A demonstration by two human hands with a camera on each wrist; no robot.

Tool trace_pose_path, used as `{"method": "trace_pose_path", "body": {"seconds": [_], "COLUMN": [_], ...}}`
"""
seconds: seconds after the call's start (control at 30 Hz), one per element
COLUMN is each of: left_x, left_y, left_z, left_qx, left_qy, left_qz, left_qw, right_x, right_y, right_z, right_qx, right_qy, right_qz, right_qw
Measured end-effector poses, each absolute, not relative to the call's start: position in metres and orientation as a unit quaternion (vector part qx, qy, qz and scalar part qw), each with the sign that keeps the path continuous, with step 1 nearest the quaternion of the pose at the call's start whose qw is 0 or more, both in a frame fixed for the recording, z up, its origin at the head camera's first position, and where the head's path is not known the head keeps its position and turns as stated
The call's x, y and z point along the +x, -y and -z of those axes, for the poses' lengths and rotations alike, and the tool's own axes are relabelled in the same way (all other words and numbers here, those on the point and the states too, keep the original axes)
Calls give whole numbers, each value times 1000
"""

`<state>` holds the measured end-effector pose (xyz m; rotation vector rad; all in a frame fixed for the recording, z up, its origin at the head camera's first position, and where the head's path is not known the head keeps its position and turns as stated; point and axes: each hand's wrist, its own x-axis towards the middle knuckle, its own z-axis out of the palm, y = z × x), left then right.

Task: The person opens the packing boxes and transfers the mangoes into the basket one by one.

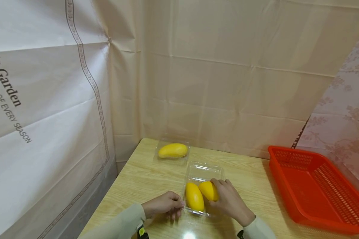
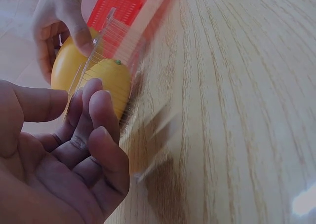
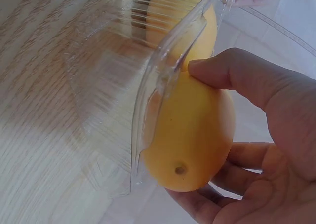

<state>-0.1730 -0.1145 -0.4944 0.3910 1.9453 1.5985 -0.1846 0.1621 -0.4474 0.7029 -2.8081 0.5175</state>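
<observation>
Currently gripping a plump, rounded yellow mango (image 1: pixel 207 190) between fingers and thumb of the right hand (image 1: pixel 228 200), at the right side of an open, ribbed, clear plastic box (image 1: pixel 205 172), with part of the fruit below the rim. Pinching that box's near left edge between thumb and fingers of the left hand (image 1: pixel 165 203). Working with the hands apart, on either side of a second, longer yellow mango (image 1: pixel 194 197), lying in the same box just beside the first. Looking past the left hand, at a third, curved yellow mango (image 1: pixel 173 150) in another clear plastic box (image 1: pixel 157 152). Leaning out well to the right of the right hand, onto a red, slatted plastic basket (image 1: pixel 305 181). Underneath, across a pale wood-grained surface (image 1: pixel 131 186); farther ahead of both hands, up against a creased beige cloth (image 1: pixel 212 83).
</observation>
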Motion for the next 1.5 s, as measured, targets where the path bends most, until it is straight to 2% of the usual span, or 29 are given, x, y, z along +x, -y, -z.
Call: {"method": "trace_pose_path", "body": {"seconds": [0.7,1.5], "left_x": [-174,-173], "left_y": [116,116], "left_z": [496,494], "left_qx": [143,143], "left_qy": [-726,-724], "left_qz": [-605,-607], "left_qw": [293,295], "right_x": [-190,-192], "right_y": [-165,-165], "right_z": [451,451], "right_qx": [222,226], "right_qy": [952,946], "right_qz": [-194,-204], "right_qw": [82,111]}}
